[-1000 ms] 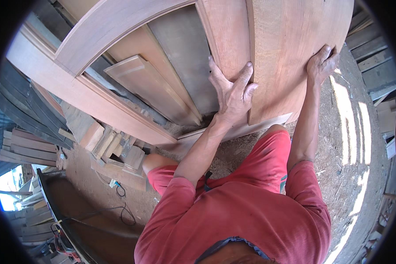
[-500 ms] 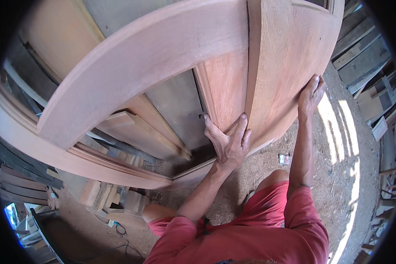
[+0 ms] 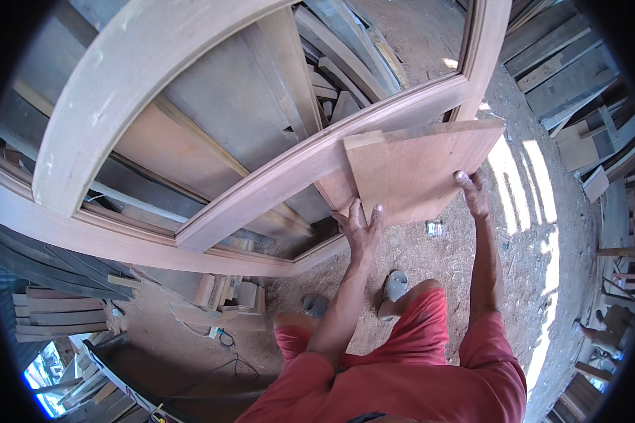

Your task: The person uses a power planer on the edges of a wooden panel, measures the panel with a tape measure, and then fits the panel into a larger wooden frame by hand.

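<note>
A flat reddish-brown wooden panel point(image 3: 420, 173) is tilted against the right part of a large arched wooden frame point(image 3: 127, 77), overlapping one of its rails point(image 3: 300, 158). My left hand point(image 3: 362, 229) grips the panel's lower left corner, its thumb and fingers up along the edge. Behind that hand a second, narrower piece of panel point(image 3: 339, 189) shows in the frame's opening. My right hand point(image 3: 475, 192) is closed on the panel's right edge, thumb on the near face and the other fingers partly hidden.
Stacked boards lean at the upper right point(image 3: 564, 63) and lie at the left point(image 3: 63, 310). Short wood blocks point(image 3: 229, 292) sit on the dirt floor near a cable point(image 3: 236, 363). A dark trough-like object point(image 3: 183, 381) stands at lower left. My sandalled feet point(image 3: 395, 285) are below the panel.
The panel appears smaller and lower, its top edge now in view, with the frame's rail showing behind it. Both hands moved with it, and my view has shifted.
</note>
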### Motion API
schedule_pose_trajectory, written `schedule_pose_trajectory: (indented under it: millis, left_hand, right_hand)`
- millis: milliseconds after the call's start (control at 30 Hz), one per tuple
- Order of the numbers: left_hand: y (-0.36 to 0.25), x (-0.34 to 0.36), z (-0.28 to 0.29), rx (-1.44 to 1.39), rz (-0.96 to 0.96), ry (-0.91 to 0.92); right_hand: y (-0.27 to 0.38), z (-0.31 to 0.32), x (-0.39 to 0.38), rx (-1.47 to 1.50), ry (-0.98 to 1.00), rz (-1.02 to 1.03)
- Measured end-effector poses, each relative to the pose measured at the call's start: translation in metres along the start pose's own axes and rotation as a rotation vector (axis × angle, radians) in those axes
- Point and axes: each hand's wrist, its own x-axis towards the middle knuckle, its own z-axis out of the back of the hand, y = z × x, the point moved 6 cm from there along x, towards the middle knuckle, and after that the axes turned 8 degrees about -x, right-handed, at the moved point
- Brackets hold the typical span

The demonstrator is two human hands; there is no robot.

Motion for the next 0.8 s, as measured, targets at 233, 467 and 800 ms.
schedule_pose_trajectory:
  millis: [233,467,800]
  left_hand:
    - [-0.029,-0.002,0.013,0.127,0.104,0.035]
    - [-0.064,-0.073,0.044,-0.373,0.054,0.283]
    - [-0.106,-0.208,0.131,-0.980,-0.037,-0.017]
  right_hand:
    - [0.065,0.011,-0.089,0.174,-0.013,-0.110]
    - [0.201,0.063,-0.136,0.225,-0.043,-0.100]
    - [0.377,0.047,-0.158,0.112,0.451,0.196]
